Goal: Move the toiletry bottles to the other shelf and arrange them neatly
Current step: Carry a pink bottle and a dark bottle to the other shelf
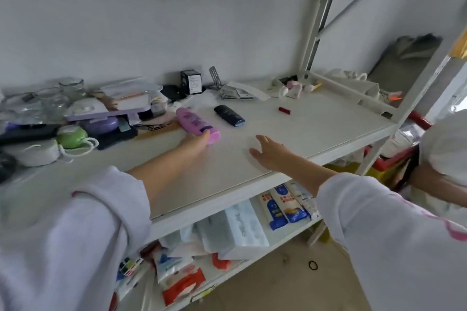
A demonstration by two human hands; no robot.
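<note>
A pink-purple toiletry bottle point(194, 122) lies on its side on the white middle shelf point(316, 124). My left hand point(195, 142) reaches to its near end, fingertips touching the bottle by the cap; whether they grip it I cannot tell. A dark bottle with a blue end point(229, 115) lies flat a little to the right, untouched. My right hand point(269, 153) hovers just above the shelf near its front edge, fingers spread, holding nothing. A small red tube point(283, 109) lies further right.
Clutter fills the shelf's left and back: glass jars point(72, 87), a purple tray point(106, 112), a green pouch point(72, 137), a black box point(191, 81), packets point(237, 93). The lower shelf point(283, 237) holds tissue packs and bags. Another person stands at the right edge point(444, 149).
</note>
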